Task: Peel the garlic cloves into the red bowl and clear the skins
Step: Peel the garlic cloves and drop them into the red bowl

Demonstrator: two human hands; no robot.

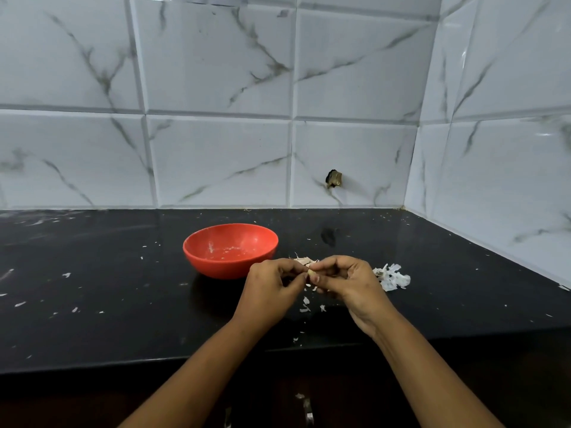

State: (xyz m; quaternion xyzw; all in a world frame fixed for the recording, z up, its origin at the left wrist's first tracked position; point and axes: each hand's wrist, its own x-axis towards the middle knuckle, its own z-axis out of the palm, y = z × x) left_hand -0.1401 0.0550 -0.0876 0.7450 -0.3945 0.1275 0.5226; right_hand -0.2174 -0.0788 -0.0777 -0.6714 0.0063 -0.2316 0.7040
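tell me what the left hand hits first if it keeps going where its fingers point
The left hand points right, at the garlic clove it pinches; straight past that it would likely meet the right hand, pinching the same clove.

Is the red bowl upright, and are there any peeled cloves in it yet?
The red bowl stands upright on the black counter, mouth up. Inside, only pale flecks show, no whole clove.

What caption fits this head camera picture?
Left hand and right hand pinch a garlic clove beside the red bowl, skins on the black counter.
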